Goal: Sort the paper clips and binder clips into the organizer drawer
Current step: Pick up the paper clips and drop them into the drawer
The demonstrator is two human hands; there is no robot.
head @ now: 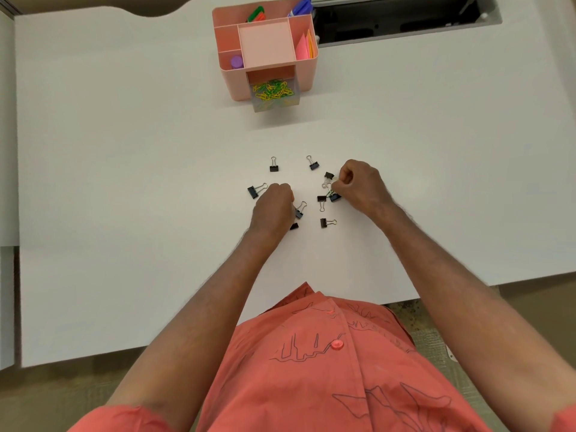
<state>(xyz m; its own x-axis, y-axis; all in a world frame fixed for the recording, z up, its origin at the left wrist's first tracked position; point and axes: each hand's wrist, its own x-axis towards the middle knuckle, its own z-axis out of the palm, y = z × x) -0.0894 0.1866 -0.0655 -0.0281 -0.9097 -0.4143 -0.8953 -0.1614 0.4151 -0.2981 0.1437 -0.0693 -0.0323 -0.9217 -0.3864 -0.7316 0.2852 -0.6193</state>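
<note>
Several small black binder clips lie scattered on the white table [124,182], among them one at the far left [254,191], one at the back [274,167] and one near me [324,222]. My right hand [361,185] is closed, its fingertips pinching the wire handle of a binder clip [334,195]. My left hand [274,207] is curled into a fist on the table, touching a binder clip [299,212]; what it holds is hidden. The pink organizer [307,79] stands at the back, its clear drawer [276,102] pulled out with yellow and green paper clips [272,90] inside.
The organizer's top compartments hold pink sticky notes [304,46], a purple round object [237,61], markers and coloured clips. A dark cable slot [405,23] is cut into the table at the back right. The table's near edge runs just in front of my torso.
</note>
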